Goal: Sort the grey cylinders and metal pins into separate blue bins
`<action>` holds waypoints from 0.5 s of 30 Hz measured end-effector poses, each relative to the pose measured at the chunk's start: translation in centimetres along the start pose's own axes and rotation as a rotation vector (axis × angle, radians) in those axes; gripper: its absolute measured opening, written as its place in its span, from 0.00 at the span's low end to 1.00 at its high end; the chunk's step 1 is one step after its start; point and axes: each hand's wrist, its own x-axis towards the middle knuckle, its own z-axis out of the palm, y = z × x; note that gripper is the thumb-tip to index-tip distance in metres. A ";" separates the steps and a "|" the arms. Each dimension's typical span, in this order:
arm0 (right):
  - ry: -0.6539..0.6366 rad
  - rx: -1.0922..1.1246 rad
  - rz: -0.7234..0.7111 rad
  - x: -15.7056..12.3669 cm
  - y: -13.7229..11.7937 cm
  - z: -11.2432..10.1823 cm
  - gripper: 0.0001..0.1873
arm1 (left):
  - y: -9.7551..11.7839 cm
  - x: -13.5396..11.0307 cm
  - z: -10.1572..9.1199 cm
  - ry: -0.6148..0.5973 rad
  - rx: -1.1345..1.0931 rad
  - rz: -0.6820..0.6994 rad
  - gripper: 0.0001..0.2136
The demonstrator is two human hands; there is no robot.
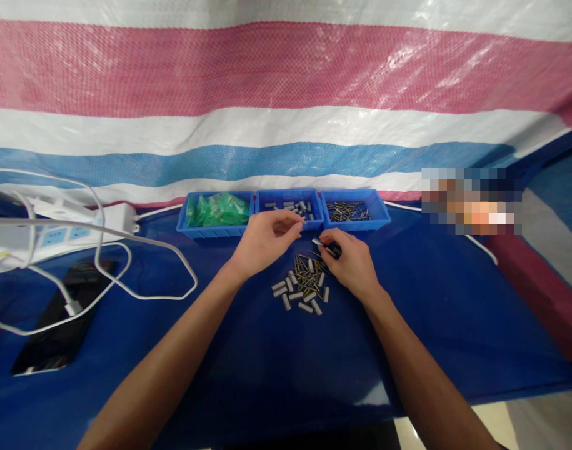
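Observation:
My left hand is just in front of the middle blue bin, thumb and fingertips pinched together. Whatever they may hold is too small to make out. To its right, my right hand grips a short silver metal cylinder between thumb and fingers; a dark thin piece also shows in its grasp. Below both hands lies a pile of thin brass-coloured pins, with several loose silver cylinders around it. More cylinders lie in the middle bin.
The left blue bin holds green plastic packets. Thin pins fill the right blue bin. At left are a white power strip, looped white cables and a black phone. A striped tarp hangs behind.

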 end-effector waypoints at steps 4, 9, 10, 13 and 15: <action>0.003 0.069 -0.028 0.0 0.0 0.1 0.08 | 0.2 -0.1 -0.1 -0.011 0.053 0.020 0.09; 0.048 0.114 -0.056 0.0 -0.2 0.2 0.04 | -0.1 -0.1 -0.2 -0.037 0.133 0.061 0.09; 0.060 0.131 -0.057 0.0 -0.2 0.1 0.03 | -0.2 -0.1 -0.2 -0.044 0.144 0.069 0.09; 0.111 0.246 -0.014 0.1 -0.3 -0.2 0.02 | -0.3 -0.1 -0.1 -0.069 0.160 0.083 0.13; 0.154 0.397 0.051 0.1 -0.4 -0.4 0.03 | -0.2 -0.2 -0.1 -0.087 0.163 0.102 0.14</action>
